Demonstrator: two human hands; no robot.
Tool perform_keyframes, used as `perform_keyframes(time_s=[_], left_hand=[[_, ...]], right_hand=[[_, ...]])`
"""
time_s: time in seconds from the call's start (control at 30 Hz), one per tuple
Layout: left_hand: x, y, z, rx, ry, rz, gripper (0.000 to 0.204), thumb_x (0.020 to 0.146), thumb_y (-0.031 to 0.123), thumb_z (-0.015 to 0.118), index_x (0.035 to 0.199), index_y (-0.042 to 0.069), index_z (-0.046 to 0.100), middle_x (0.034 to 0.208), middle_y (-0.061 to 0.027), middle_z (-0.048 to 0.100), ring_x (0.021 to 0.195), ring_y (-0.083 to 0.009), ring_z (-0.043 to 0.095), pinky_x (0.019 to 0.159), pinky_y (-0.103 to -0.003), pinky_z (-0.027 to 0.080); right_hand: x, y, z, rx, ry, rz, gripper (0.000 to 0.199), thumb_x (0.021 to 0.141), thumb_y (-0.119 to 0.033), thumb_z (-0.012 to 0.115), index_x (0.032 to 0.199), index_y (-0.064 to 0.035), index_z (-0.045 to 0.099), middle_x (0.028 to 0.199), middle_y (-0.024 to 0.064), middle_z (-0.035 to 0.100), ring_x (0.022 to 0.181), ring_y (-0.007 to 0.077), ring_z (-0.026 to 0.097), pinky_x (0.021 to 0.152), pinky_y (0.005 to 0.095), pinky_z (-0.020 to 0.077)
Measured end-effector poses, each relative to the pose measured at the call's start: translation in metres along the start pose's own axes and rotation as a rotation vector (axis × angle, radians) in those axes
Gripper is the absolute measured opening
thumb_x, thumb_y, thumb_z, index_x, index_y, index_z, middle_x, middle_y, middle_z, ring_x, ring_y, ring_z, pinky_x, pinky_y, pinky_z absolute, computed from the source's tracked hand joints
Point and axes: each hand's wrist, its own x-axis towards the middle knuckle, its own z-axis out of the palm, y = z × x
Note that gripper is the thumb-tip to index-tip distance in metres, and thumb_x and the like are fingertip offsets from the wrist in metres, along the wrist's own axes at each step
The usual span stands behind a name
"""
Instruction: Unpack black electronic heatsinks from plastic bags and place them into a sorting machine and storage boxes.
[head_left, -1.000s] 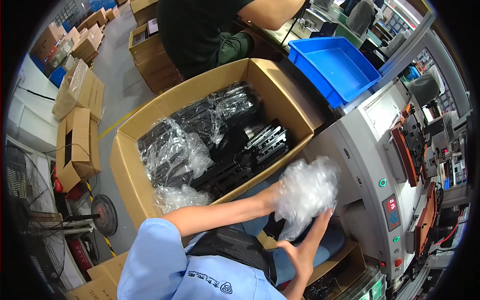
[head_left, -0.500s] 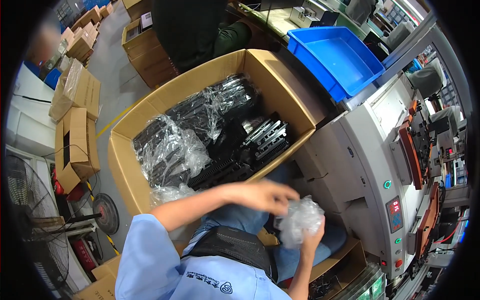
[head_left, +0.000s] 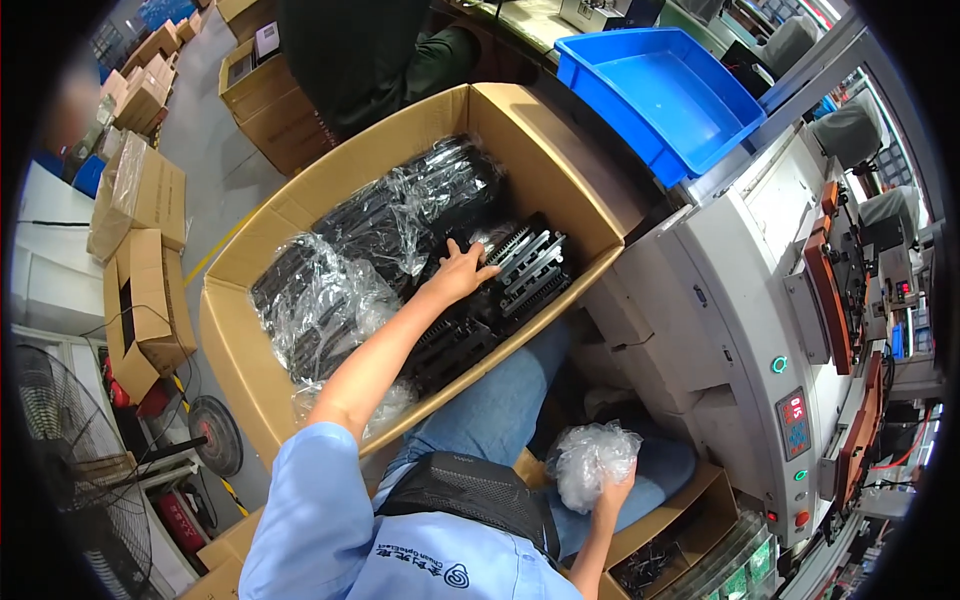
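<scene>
My left hand (head_left: 460, 272) reaches into the large cardboard box (head_left: 240, 360), its fingers apart over the black plastic parts with toothed edges (head_left: 530, 262). I cannot tell whether the fingertips touch them. Clear plastic bags (head_left: 335, 300) wrap other black parts on the box's left side and along its far side. Lower right, above my thigh, my right hand (head_left: 617, 487) is closed round a crumpled bundle of clear plastic bags (head_left: 590, 465). Its palm is partly hidden by the bundle.
A blue tray (head_left: 680, 105) stands beyond the box at the right. Right of me is a white machine (head_left: 745, 330) with a lit display. A smaller carton (head_left: 690, 540) holding black pieces sits beside my leg. A black fan (head_left: 60, 440) stands at left. Someone in dark clothes (head_left: 345, 50) is across the box.
My left hand has moved away from the plastic bundle, forward and left into the box. My right hand still holds the bundle, nearly in place. The view has shifted slightly.
</scene>
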Motion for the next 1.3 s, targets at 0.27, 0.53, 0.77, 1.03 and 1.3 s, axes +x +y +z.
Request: perform_keyframes(time_s=[0.27,0.53,0.77,1.03,1.3], left_hand=[[-0.032,-0.01,-0.011,0.002,0.076,0.206,0.031,0.071,0.003,0.054,0.1,0.012,0.049,0.106,-0.0232,0.055,0.098,-0.0463,0.051,0.084,-0.046,0.044],[0.029,0.015,-0.035,-0.131,0.304,0.473,0.044,0.074,0.005,0.061,0.116,0.008,0.049,0.108,-0.0195,0.057,0.101,-0.0371,0.055,0.087,-0.041,0.046],[0.064,0.007,-0.016,-0.511,0.076,0.167,0.066,0.083,0.028,0.066,0.137,0.007,0.036,0.129,-0.0185,0.05,0.113,-0.0309,0.053,0.095,-0.036,0.042],[-0.054,-0.08,-0.005,-0.238,-0.18,0.203,0.058,0.093,0.038,0.05,0.138,0.005,0.034,0.141,-0.0177,0.037,0.132,-0.0277,0.033,0.108,-0.034,0.026],[-0.069,-0.101,-0.021,-0.204,0.176,-0.115,0.032,0.085,0.019,0.059,0.114,0.007,0.056,0.118,-0.0193,0.055,0.11,-0.0319,0.052,0.088,-0.035,0.042]], right_hand=[[0.001,0.007,0.0,-0.028,0.033,0.047,0.048,0.073,-0.001,0.064,0.119,0.0003,0.049,0.108,0.0089,0.057,0.096,0.0184,0.054,0.087,0.0303,0.0427],[0.004,0.001,0.01,-0.091,0.034,0.044,0.052,0.071,-0.001,0.067,0.12,0.0001,0.049,0.108,0.0091,0.057,0.098,0.0188,0.053,0.088,0.0301,0.0425],[0.003,0.025,0.006,-0.18,0.052,-0.034,0.053,0.068,-0.002,0.066,0.118,0.001,0.049,0.108,0.0112,0.057,0.098,0.0197,0.053,0.09,0.0305,0.0409],[0.009,0.014,0.015,-0.075,0.019,0.033,0.05,0.069,-0.002,0.064,0.117,0.0012,0.05,0.105,0.01,0.058,0.093,0.0191,0.055,0.086,0.0304,0.043],[0.012,0.051,0.006,0.006,-0.024,0.095,0.038,0.07,-0.004,0.065,0.106,0.0018,0.057,0.098,0.0084,0.062,0.087,0.0175,0.057,0.081,0.03,0.0452]])
